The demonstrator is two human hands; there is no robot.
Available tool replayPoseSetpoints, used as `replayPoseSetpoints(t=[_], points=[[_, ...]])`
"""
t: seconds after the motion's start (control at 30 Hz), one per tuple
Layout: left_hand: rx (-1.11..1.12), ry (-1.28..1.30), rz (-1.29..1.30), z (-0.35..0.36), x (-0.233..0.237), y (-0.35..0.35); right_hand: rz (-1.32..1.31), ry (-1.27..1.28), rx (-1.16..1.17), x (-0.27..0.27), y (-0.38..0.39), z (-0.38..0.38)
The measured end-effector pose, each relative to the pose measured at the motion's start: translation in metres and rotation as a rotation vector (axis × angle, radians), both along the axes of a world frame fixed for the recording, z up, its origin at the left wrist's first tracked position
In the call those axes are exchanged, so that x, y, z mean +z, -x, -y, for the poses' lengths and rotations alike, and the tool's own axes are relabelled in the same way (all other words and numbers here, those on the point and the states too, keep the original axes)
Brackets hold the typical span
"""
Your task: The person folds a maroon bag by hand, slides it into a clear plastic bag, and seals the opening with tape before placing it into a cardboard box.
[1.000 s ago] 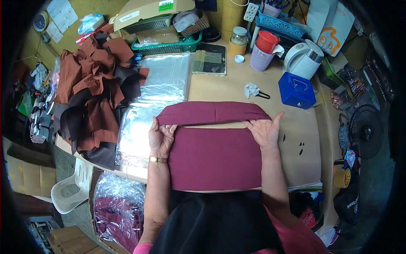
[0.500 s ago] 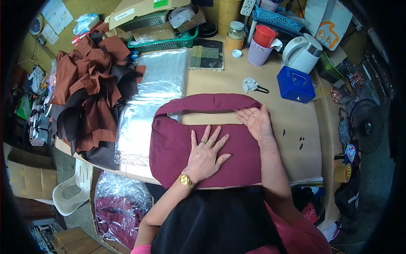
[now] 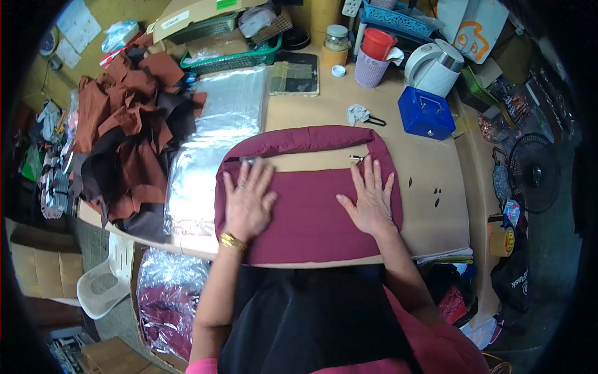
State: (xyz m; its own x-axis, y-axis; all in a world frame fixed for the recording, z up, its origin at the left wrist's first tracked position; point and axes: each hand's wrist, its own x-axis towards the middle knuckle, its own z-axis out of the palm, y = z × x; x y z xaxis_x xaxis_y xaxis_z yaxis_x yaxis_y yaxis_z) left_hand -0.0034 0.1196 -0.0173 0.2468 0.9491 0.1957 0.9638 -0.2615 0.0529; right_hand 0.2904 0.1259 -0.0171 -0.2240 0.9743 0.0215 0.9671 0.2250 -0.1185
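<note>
A maroon fabric shoulder bag (image 3: 308, 215) lies flat on the paper-covered table, its wide strap curving away from me at the top. My left hand (image 3: 249, 202) presses flat on the bag's left part, fingers spread toward the strap. On the right part rests my right hand (image 3: 372, 202), also flat with fingers apart. A small metal zipper pull (image 3: 357, 158) shows at the bag's upper right edge, just beyond my right fingertips. Neither hand grips anything.
Clear plastic sleeves (image 3: 218, 134) lie left of the bag, beside a heap of brown and black fabric pieces (image 3: 124, 118). At the back right stand a blue cash box (image 3: 426, 113), a white kettle (image 3: 433, 70) and a lilac cup (image 3: 370, 70). A black cloth-like notebook (image 3: 294, 75) lies farther back.
My left hand has slid left and up across the bag. My right hand has turned from palm-up at the strap to palm-down on the right side, and the zipper pull now shows.
</note>
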Motion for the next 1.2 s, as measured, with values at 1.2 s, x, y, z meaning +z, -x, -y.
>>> replayPoseSetpoints(t=[1.2], points=[[-0.404,0.384,-0.009,0.06,0.008,-0.016,-0.821,0.042,-0.126,0.036,-0.014,-0.346]])
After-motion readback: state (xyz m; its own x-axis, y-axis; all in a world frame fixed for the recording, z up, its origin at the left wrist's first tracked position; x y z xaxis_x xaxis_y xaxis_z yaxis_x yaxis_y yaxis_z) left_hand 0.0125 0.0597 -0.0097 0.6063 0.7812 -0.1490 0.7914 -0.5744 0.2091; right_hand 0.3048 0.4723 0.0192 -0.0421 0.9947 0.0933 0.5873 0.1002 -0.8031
